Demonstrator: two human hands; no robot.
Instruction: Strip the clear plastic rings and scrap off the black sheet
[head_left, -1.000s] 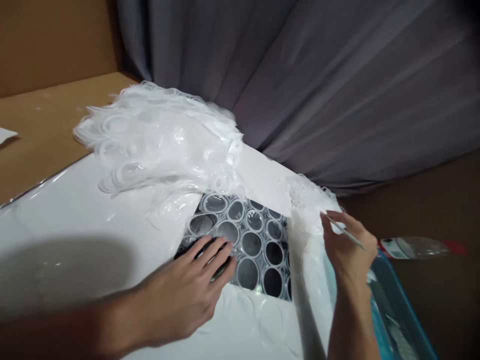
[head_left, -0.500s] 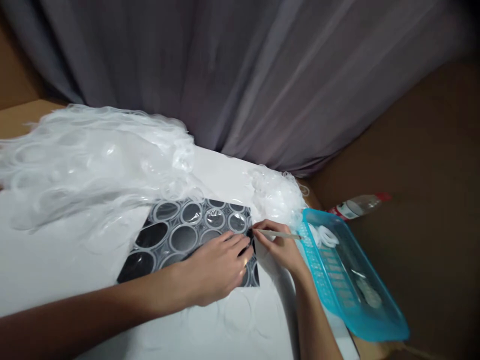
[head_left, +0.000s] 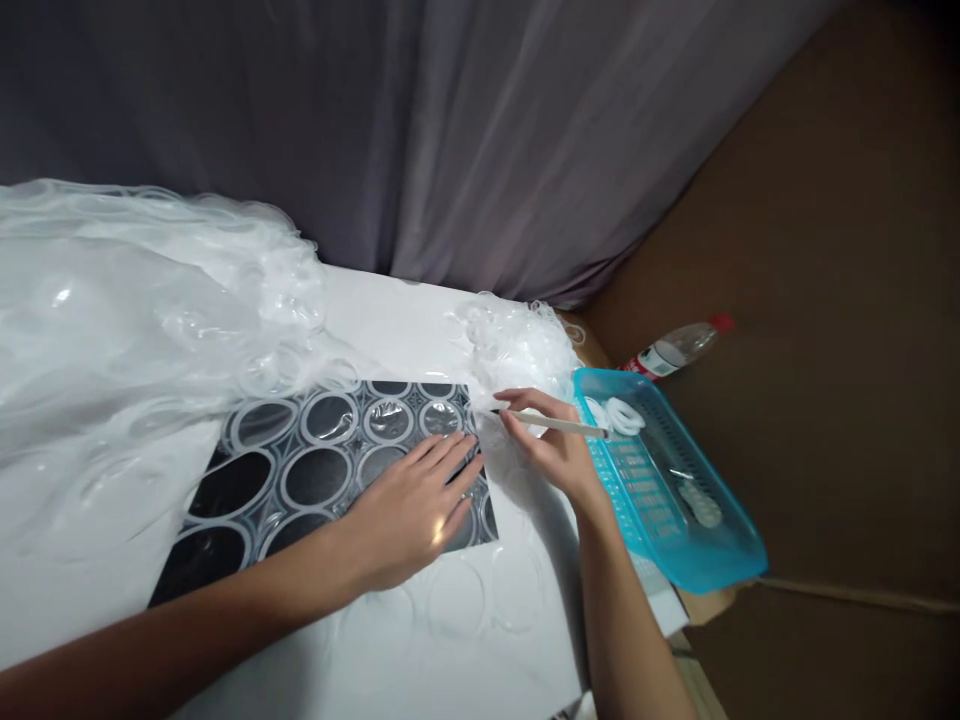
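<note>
My left hand (head_left: 409,515) lies flat, fingers outstretched, on clear plastic film over a black-and-grey sheet (head_left: 319,475) printed with rings. In my right hand (head_left: 559,445) is a slim pale pen-like tool (head_left: 559,422) with a dark tip, pinched between thumb and fingers. Its exact kind is hard to make out. The tip points left, just outside the sheet's upper right edge; I cannot tell whether it touches the film. Faint circles show in the clear film (head_left: 457,597) below the sheet.
A large heap of clear film with ring outlines (head_left: 150,290) covers the left of the white table (head_left: 382,315). Behind my right hand is a smaller heap of film scraps (head_left: 517,345). A blue basket (head_left: 724,570) holds white coils (head_left: 624,415); a red-capped bottle (head_left: 679,348) lies behind it.
The view has shifted, so the surroundings sit farther left. My left fingers have straightened on the sheet. The tool's tip has moved from the sheet's right edge to just beyond its upper right.
</note>
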